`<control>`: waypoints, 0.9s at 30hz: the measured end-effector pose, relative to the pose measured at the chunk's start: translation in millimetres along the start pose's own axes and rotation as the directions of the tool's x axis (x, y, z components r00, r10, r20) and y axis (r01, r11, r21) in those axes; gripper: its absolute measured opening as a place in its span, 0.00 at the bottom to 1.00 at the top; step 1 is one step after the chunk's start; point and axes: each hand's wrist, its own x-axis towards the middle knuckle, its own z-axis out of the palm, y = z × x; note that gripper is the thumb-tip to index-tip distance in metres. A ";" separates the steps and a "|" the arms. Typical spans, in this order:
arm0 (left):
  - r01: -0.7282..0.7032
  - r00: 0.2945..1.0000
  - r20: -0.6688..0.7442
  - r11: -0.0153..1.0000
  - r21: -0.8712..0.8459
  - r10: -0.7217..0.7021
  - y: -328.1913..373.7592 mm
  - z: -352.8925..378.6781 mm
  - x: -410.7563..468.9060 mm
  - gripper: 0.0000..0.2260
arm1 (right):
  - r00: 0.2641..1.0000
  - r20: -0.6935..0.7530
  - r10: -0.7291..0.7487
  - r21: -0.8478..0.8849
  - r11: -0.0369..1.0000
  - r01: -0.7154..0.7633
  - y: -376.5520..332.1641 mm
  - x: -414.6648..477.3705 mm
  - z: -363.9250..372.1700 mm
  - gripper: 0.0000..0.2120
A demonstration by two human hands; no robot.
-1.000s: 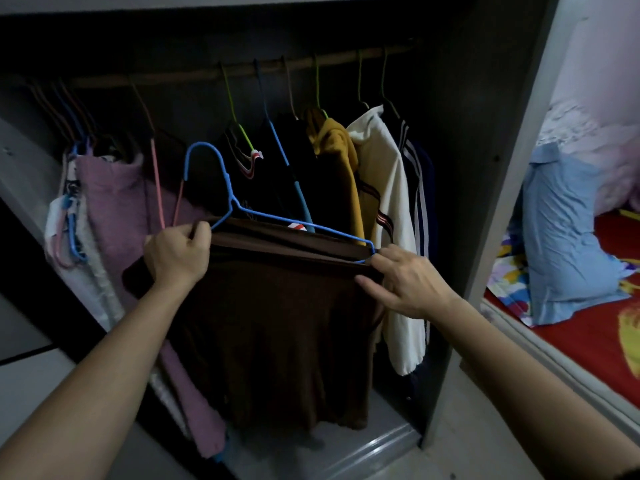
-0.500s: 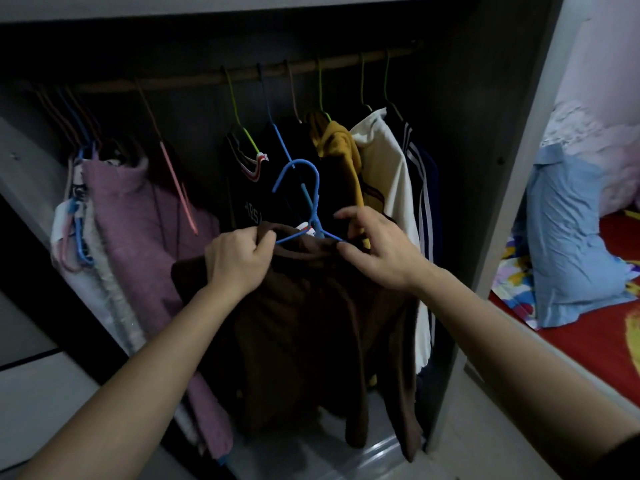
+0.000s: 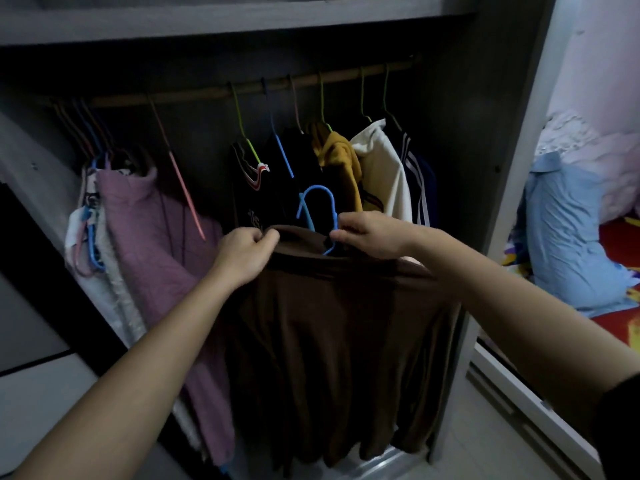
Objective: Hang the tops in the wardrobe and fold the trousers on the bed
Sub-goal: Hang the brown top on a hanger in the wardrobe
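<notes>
While the brown top (image 3: 329,323) hangs from our two hands just in front of the open wardrobe (image 3: 485,150), it isn't on the rail (image 3: 207,98) yet, so we treat this as the seating step: get the neck sitting right on the blue hanger (image 3: 317,209) before lifting.

Our left hand (image 3: 242,252) has its fingers curled tight, pinching the collar edge on the left side. Our right hand (image 3: 370,237) is curled round the hanger's neck just below the hook; whether it also has fabric in the pinch, we can't tell.

The hanger's arms are hidden under the cloth, so we can't confirm both shoulders are on. Best move, we think: tug the collar w/ the left hand till the hook stands centred in the neck opening, then feel along each side to check the shoulder seams sit on the arms, not past them.

For the lift, right hand does the work, hook pointed at the rail. Roomiest spot looks like the gap btwn the empty pink hanger (image 3: 183,188) and the black top (image 3: 249,181) on the green one. Left hand should let go last, b/c an uneven top prob slides off one arm.
</notes>
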 end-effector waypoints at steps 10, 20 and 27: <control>-0.085 0.917 0.359 0.964 -0.252 0.175 -12.3 -36.9 13.2 0.19 | 0.946 -0.315 -0.076 0.091 0.990 0.110 -27.3 12.4 -37.1 0.14; -0.155 0.976 0.053 0.849 -0.506 0.210 -30.4 -35.9 19.8 0.06 | 0.988 -0.157 0.005 -0.124 0.992 -0.024 -23.0 1.4 -54.9 0.15; -0.460 0.887 0.023 0.886 -0.054 0.461 -33.4 -37.9 34.0 0.04 | 0.985 -0.004 0.171 0.207 0.964 -0.167 -36.9 2.2 -38.6 0.14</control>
